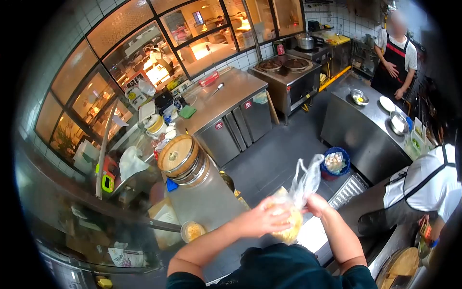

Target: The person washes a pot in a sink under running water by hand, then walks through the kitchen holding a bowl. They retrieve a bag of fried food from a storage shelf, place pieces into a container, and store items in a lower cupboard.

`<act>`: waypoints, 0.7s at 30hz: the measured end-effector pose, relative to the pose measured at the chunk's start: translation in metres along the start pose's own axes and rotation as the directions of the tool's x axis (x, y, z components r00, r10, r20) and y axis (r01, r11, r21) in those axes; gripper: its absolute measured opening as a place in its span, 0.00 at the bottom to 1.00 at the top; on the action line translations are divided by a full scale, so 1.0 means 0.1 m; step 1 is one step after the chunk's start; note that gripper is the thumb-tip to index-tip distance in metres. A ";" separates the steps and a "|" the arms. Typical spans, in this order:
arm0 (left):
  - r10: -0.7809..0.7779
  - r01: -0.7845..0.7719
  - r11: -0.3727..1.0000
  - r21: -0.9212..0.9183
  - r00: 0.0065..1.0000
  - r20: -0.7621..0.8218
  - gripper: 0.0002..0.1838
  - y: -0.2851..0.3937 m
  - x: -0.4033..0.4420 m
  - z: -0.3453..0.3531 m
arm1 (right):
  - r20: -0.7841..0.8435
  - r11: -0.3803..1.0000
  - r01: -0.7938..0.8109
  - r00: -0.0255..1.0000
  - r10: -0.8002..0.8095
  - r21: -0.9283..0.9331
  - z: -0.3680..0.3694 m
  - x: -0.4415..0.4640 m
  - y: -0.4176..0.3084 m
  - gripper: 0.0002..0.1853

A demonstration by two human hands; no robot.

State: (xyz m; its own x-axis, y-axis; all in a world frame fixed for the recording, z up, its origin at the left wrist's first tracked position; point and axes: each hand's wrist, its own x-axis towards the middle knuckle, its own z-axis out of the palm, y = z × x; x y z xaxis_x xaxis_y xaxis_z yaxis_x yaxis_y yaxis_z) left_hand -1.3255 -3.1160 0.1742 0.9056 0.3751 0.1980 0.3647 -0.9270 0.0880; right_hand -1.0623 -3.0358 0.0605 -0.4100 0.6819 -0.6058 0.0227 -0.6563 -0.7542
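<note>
A clear plastic bag (308,179) with pale yellow food in its lower part hangs in front of my chest, its loose handles sticking up. My left hand (270,217) is wrapped round the bag's full lower part from the left. On the other side, my right hand (316,205) has its fingers closed at the bag's gathered neck, below the handles. What the yellow food is, I cannot make out through the plastic. Left of my left forearm, a round clear tub (192,231) with yellowish crumbly food stands by the steel counter (199,202).
A wooden-lidded barrel (178,156) stands on the counter at left. Beyond are a steel worktop (226,94) and a stove (286,72). A blue-lined bin (336,161) stands on the floor. One co-worker (428,180) bends close at right; another (395,62) stands behind the far-right counter.
</note>
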 end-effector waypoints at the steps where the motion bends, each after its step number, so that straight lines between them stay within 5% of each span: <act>1: 0.121 -0.120 0.992 0.040 0.993 -0.017 0.31 -0.06 0.14 0.05 | 0.044 0.985 -0.028 0.998 0.036 -0.169 -0.08 0.00 -0.12 0.23; 5: 0.348 -0.350 0.937 0.010 0.934 0.085 0.26 -0.35 0.61 0.03 | 0.343 0.643 0.213 0.935 0.084 -0.736 -0.35 0.31 -0.45 0.23; 8: 0.374 -0.377 0.926 0.003 0.922 0.103 0.37 -0.72 0.90 -0.04 | 0.615 0.058 0.615 0.788 -0.016 -0.786 -0.21 0.36 -0.95 0.21; 9: 0.317 -0.305 0.945 -0.115 0.943 0.104 0.42 -0.85 0.96 -0.15 | 0.532 0.010 0.535 0.837 0.126 -0.845 -0.08 0.38 -1.21 0.21; 11: 0.201 -0.173 0.948 -0.266 0.976 0.081 0.59 -1.14 1.03 -0.19 | 0.566 -0.018 0.572 0.815 0.122 -0.820 -0.10 0.56 -1.41 0.21; 14: 0.064 -0.025 0.935 -0.355 0.993 0.099 0.59 -1.55 1.16 -0.09 | 0.657 -0.004 0.657 0.753 0.034 -0.754 -0.34 1.03 -1.56 0.22; 19: -0.159 0.019 0.851 -0.524 0.962 -0.223 0.71 -2.68 1.24 0.39 | 0.676 -0.083 0.685 0.680 -0.284 -0.724 -0.61 1.68 -2.31 0.23; 21: -0.336 0.177 0.747 -0.641 0.932 -0.134 0.75 -3.14 1.32 0.39 | 0.469 0.167 0.538 0.822 -0.324 -0.826 -0.63 1.77 -2.82 0.20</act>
State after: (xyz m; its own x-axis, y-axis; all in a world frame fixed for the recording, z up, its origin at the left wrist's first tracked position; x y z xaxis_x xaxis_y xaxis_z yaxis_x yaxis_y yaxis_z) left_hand -1.3122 -2.7758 0.1350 0.6924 0.6624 0.2861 0.2936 -0.6208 0.7269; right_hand -1.0838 -2.7094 0.1501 -0.7719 0.6214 -0.1345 0.5370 0.5238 -0.6613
